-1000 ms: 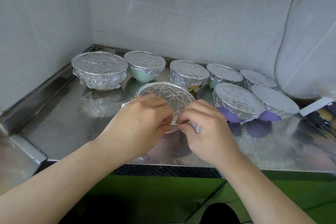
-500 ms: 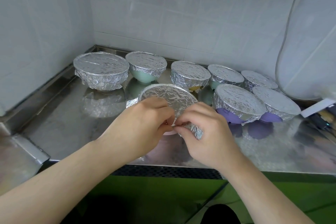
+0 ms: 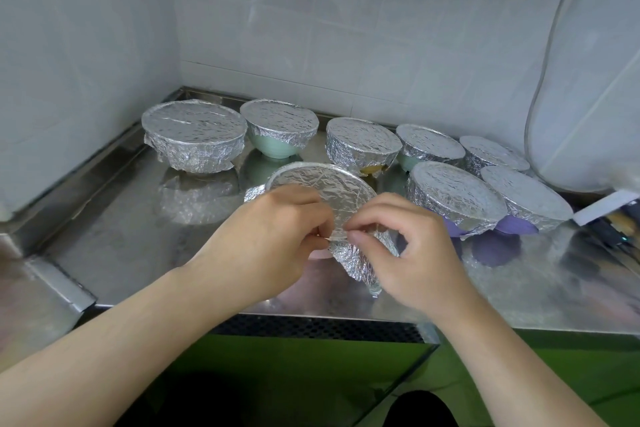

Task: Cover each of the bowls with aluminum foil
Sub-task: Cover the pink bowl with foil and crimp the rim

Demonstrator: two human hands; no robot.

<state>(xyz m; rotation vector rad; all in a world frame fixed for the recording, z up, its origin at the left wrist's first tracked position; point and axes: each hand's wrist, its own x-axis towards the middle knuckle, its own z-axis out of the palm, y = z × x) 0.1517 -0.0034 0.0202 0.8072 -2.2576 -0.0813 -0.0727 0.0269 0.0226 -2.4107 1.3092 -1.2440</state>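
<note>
Eight bowls stand on the shiny stainless-steel desk (image 3: pixel 114 239), each one capped with crinkled aluminium foil. Nearest is the foil-covered pink bowl (image 3: pixel 322 191), close to the desk's near edge at the middle; only a sliver of pink shows below its wrap, and loose foil hangs down its near right side. The left hand (image 3: pixel 273 239) has curled fingers pinching the foil at the bowl's near rim, and the right hand (image 3: pixel 412 250) meets it there, thumb and forefinger nipping the same fold while the other fingers curl loosely above the hanging flap. Both hands hide the near half of the bowl.

Behind it runs a far row: a large fully wrapped bowl (image 3: pixel 194 139) at the left, a pale green bowl with a foil cap (image 3: pixel 278 130), a third wrapped bowl with a yellowish patch under it (image 3: pixel 360 146), another green-bottomed one (image 3: pixel 429 146) and a small wrapped one (image 3: pixel 491 156). Right of the pink bowl sit two purple bowls under foil (image 3: pixel 453 198) (image 3: pixel 526 198), just beside each other. White tiled walls (image 3: pixel 311 28) close the corner, and a white cable (image 3: pixel 540 80) hangs at the right.

Compared with half a second ago, the right hand has opened out somewhat, so more of the hanging foil shows; the bowls stand as before.
</note>
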